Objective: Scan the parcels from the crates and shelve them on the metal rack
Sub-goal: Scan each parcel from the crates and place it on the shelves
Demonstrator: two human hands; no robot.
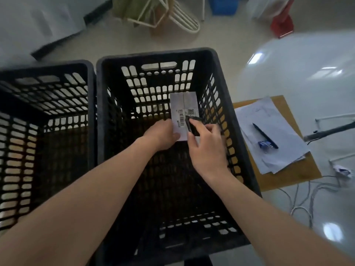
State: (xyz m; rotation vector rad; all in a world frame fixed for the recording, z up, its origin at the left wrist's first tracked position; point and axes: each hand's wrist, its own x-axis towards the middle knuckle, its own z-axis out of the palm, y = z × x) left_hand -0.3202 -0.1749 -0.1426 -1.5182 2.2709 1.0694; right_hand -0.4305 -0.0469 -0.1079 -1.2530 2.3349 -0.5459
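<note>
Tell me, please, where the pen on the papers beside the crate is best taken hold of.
Judging from its pose, take the pen at mid-barrel, coming from straight above. It lies flat and slanted on the papers, so a pinch across its narrow width fits; the blue clip crowds its lower end.

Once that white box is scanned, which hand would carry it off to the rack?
Probably the left hand: it already grips the white barcoded cardboard parcel over the black slotted plastic crate. The right hand is busy holding the small black scanner.
</note>
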